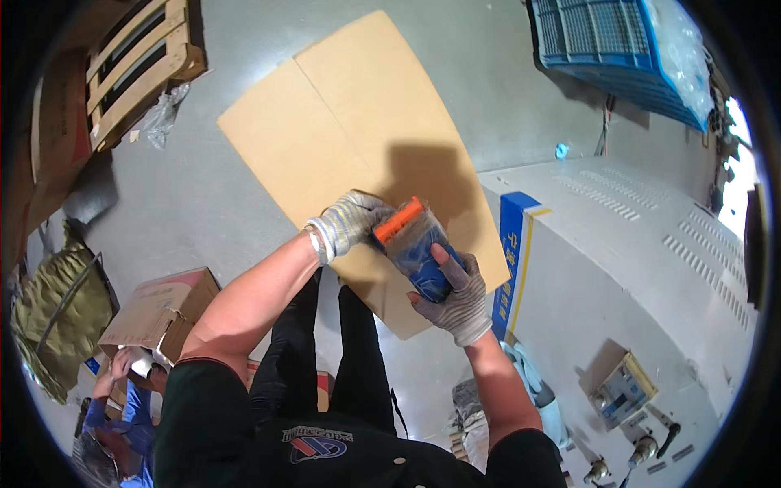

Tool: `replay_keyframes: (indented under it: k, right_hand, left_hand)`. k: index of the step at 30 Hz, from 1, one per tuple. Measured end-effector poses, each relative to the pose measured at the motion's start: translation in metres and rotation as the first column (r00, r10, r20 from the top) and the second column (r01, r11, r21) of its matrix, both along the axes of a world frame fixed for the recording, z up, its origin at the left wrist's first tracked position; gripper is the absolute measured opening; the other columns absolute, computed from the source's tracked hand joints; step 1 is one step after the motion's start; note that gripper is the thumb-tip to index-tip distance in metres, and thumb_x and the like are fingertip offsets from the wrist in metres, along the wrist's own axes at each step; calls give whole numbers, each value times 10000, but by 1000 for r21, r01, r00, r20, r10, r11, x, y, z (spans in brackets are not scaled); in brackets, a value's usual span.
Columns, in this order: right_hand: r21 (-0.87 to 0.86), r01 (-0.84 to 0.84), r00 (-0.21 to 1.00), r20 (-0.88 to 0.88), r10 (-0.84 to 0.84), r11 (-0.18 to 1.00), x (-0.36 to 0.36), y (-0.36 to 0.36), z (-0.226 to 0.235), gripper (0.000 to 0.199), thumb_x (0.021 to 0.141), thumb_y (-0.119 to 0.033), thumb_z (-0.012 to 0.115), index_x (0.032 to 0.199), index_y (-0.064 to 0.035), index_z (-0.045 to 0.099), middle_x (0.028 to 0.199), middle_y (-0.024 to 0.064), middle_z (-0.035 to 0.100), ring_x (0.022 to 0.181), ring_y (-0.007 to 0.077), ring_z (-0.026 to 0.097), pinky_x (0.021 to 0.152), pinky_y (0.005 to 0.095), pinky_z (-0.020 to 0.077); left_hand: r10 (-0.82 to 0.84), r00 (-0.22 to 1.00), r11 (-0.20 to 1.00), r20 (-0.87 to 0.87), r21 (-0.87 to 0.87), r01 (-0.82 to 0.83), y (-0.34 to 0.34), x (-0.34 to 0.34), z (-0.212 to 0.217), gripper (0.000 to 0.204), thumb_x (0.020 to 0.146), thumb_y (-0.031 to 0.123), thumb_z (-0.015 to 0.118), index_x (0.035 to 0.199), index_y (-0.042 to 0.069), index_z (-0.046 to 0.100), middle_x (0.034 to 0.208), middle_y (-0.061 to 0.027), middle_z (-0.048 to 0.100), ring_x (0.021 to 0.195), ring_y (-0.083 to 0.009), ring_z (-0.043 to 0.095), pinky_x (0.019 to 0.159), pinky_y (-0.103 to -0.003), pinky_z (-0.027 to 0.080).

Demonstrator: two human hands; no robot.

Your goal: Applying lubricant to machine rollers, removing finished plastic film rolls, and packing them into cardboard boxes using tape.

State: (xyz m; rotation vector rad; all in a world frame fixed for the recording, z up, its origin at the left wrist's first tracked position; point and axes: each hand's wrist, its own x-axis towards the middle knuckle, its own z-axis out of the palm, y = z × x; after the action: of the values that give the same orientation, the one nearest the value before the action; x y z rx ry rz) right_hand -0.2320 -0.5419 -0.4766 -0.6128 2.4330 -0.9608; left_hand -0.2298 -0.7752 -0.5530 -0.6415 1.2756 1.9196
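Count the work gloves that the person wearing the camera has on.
2. A grey knitted glove on the left hand touches the orange end of the clear-wrapped blue bundle; another on the right hand holds that bundle from below.

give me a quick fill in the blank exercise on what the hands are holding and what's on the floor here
1. Both hands wear knitted work ____.
2. The left hand grips the ____ coloured end of the plastic-wrapped blue object, which the right hand supports from below.
3. Under the hands, a flattened sheet of ____ lies on the grey floor.
4. The wooden pallet sits at the upper ____ of the picture.

Missing words: gloves; orange; cardboard; left
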Motion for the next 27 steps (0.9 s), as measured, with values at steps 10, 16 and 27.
replay_keyframes:
  k: [10,16,27]
  right_hand:
    - [88,23,1000,-16,-22,996,-44,-97,28,811,539,-272,787,1292,-292,486,908,163,575,803,335,588,714,412,505]
    - [352,-46,996,83,17,935,-75,-162,0,786,606,-388,730,1324,-259,438,963,197,547,807,349,587,732,442,496]
    - [300,-26,999,37,16,954,-73,-162,-16,691,607,-348,719,1253,-232,502,918,189,581,824,347,578,732,429,496]
  left_hand:
    - [531,817,767,-225,-280,-577,-190,-121,-17,171,887,165,595,807,24,648,627,-14,592,534,-84,518,475,-237,424]
    - [119,977,800,-176,-566,-200,-211,-138,-91,256,876,248,624,970,13,661,784,-29,647,701,-127,570,657,-298,479]
    - [-385,917,-26,-103,-992,-122,-129,-119,-30,570,871,574,408,1139,110,602,1047,-231,618,981,-378,589,866,-436,453]
